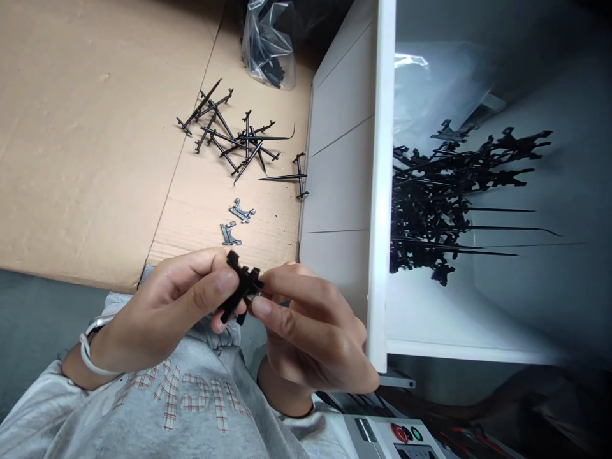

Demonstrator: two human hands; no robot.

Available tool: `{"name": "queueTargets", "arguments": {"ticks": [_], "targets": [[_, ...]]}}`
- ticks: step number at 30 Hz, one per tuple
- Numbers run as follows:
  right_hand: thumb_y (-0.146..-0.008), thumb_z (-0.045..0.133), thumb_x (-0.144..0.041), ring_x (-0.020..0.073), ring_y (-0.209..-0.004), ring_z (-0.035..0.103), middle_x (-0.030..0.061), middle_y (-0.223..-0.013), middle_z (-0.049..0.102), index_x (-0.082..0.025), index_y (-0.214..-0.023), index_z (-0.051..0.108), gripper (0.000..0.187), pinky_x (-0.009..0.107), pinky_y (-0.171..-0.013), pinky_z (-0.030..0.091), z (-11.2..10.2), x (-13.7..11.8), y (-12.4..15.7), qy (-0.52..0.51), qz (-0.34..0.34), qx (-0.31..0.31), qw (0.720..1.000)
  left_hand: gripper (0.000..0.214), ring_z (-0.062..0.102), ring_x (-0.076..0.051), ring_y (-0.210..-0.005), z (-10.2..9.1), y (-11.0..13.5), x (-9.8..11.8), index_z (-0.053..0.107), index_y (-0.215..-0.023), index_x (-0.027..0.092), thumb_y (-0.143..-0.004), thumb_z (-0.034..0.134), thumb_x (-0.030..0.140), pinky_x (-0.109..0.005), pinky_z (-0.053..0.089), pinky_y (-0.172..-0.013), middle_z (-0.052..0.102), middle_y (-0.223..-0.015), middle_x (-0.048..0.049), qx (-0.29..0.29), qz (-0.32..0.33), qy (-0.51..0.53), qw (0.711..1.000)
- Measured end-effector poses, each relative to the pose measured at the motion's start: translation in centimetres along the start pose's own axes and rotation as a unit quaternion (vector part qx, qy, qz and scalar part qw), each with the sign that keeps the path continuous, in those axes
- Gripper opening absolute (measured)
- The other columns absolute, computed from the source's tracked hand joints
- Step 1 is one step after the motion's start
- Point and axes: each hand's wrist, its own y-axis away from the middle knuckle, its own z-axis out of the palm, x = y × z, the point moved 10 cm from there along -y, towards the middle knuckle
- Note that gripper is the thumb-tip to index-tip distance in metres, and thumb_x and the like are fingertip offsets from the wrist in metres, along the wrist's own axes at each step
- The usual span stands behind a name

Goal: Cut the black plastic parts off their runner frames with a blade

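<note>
A small black notched plastic part [234, 296] is held between both hands in front of my body. My left hand [186, 296] pinches its left side between thumb and fingers. The thumb and index finger of my right hand [310, 325] close on its right edge; the fingers hide part of it. Just beyond the hands, two loose black brackets [241, 211] lie on the cardboard. Farther off is a scattered pile of thin black T-shaped stick parts [246, 140], and one such piece [299, 175] lies apart near the bin wall.
A white bin [381, 191] stands at the right, holding a heap of black plastic parts [430, 210] and a clear bag [435, 83]. Another clear bag [272, 51] with black pieces sits at the back. Cardboard [86, 127] covers the table. A control box [392, 437] with buttons is low at right.
</note>
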Motion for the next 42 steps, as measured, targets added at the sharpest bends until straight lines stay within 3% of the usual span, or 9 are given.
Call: {"name": "queueTargets", "arguments": {"ticks": [5,8,10,16,21,26,33,38,42], "targets": [[-0.083,0.069,-0.008,0.0125,-0.072,0.065,0.0061,-0.097,0.065,-0.016,-0.112,0.067,0.03,0.024,-0.048,0.052,-0.8,1.8,-0.3,-0.165,0.064,0.05,0.983,0.033,0.047,-0.007,-0.059,0.1,-0.2,-0.9,0.064,-0.076,0.018,-0.092,0.061,0.047,-0.018,0.037,-0.054,0.058,-0.067,0.0017,-0.03,-0.019,0.012,0.999],[-0.067,0.082,-0.003,0.0115,-0.069,0.065,0.0072,-0.115,0.065,-0.021,-0.121,0.061,0.061,0.022,-0.04,0.049,0.1,2.4,-0.5,-0.23,0.093,0.017,0.969,0.034,0.042,-0.006,-0.055,0.3,-0.6,-1.4,0.064,-0.077,0.017,-0.092,0.061,0.048,-0.02,0.032,-0.049,0.057,-0.069,0.001,-0.046,-0.038,0.018,0.998],[-0.063,0.081,0.005,0.0096,-0.066,0.066,0.0047,-0.118,0.066,-0.025,-0.121,0.06,0.069,0.021,-0.041,0.051,0.6,2.9,-0.3,-0.252,0.118,0.006,0.961,0.038,0.037,-0.007,-0.053,0.3,-0.9,-1.5,0.063,-0.074,0.016,-0.09,0.062,0.05,-0.021,0.028,-0.047,0.052,-0.067,0.0014,-0.039,-0.042,0.016,0.998],[-0.075,0.081,-0.014,0.0121,-0.083,0.07,0.0002,-0.116,0.067,-0.034,-0.12,0.055,0.055,0.02,-0.052,0.06,0.2,3.8,0.7,-0.215,0.147,0.045,0.964,0.041,0.047,-0.01,-0.058,-0.8,-1.0,-1.0,0.058,-0.069,0.017,-0.087,0.065,0.053,-0.022,0.035,-0.051,0.054,-0.065,0.0002,0.057,0.014,0.012,0.998],[-0.085,0.072,-0.014,0.0065,-0.063,0.065,0.0034,-0.116,0.064,-0.028,-0.118,0.055,0.039,0.019,-0.048,0.059,0.5,3.4,0.7,-0.216,0.138,0.058,0.965,0.039,0.052,-0.012,-0.056,-0.2,-1.1,-1.4,0.058,-0.072,0.018,-0.088,0.062,0.053,-0.025,0.042,-0.052,0.059,-0.066,-0.0016,0.047,0.034,0.046,0.997],[-0.081,0.075,-0.016,0.0193,-0.094,0.069,0.0069,-0.105,0.068,-0.026,-0.112,0.06,0.036,0.028,-0.057,0.062,0.4,3.5,0.5,-0.204,0.142,0.072,0.966,0.041,0.053,-0.013,-0.061,-0.5,-1.1,-1.4,0.058,-0.067,0.017,-0.082,0.07,0.053,-0.026,0.046,-0.056,0.06,-0.068,-0.0023,0.077,0.027,0.065,0.995],[-0.081,0.077,-0.023,0.016,-0.082,0.066,0.004,-0.095,0.068,-0.026,-0.105,0.061,0.029,0.023,-0.047,0.053,-0.2,3.2,-0.3,-0.17,0.115,0.099,0.974,0.032,0.054,-0.014,-0.073,-2.4,-0.7,-0.2,0.062,-0.074,0.017,-0.082,0.072,0.046,-0.026,0.047,-0.071,0.061,-0.076,-0.0015,0.132,0.062,0.067,0.987],[-0.083,0.075,-0.021,0.0177,-0.095,0.068,0.0049,-0.098,0.067,-0.024,-0.104,0.059,0.027,0.025,-0.058,0.058,0.8,3.4,-0.2,-0.167,0.125,0.078,0.975,0.035,0.052,-0.012,-0.07,-1.3,-0.7,-0.9,0.06,-0.07,0.017,-0.083,0.071,0.047,-0.024,0.047,-0.067,0.057,-0.075,-0.0008,0.075,0.027,0.11,0.991],[-0.084,0.075,-0.025,0.021,-0.097,0.069,0.0072,-0.103,0.068,-0.025,-0.108,0.059,0.029,0.031,-0.06,0.061,1.3,3.6,0.3,-0.143,0.137,0.043,0.979,0.037,0.052,-0.011,-0.07,-1.0,-0.9,-0.9,0.06,-0.067,0.015,-0.082,0.073,0.046,-0.022,0.048,-0.065,0.056,-0.073,-0.0014,0.074,0.037,0.121,0.989]]}}
